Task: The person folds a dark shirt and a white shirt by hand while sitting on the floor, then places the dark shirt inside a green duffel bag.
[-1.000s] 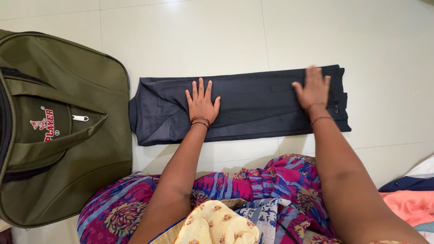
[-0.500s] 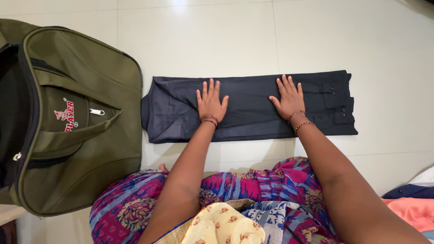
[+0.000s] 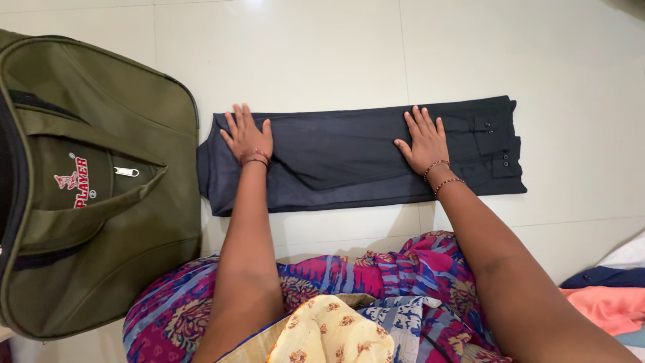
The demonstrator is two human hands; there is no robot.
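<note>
The pale tiled floor (image 3: 322,47) runs wide and bare beyond my fingertips and off to the right of my right hand, so that side has plenty of room. To the left of my left hand (image 3: 247,136) the big olive green travel bag (image 3: 94,181) fills the space; its side sits just beside the left end of the cloth and closes that way off.

Under both palms lies the dark navy folded garment (image 3: 349,158), a long flat strip on the floor, its far edge straight and just past my fingertips, its near edge just behind my wrists. My left fingers (image 3: 236,121) lie flat and slightly spread on its left end, close to the bag. My right hand (image 3: 423,141) presses flat with fingers spread nearer the right end, where small buttons (image 3: 498,158) sit just beyond my little finger.

Behind my wrists my patterned lap (image 3: 376,282) borders the near floor. Far right of my right elbow, a small pile of clothes (image 3: 608,296) lies well apart.
</note>
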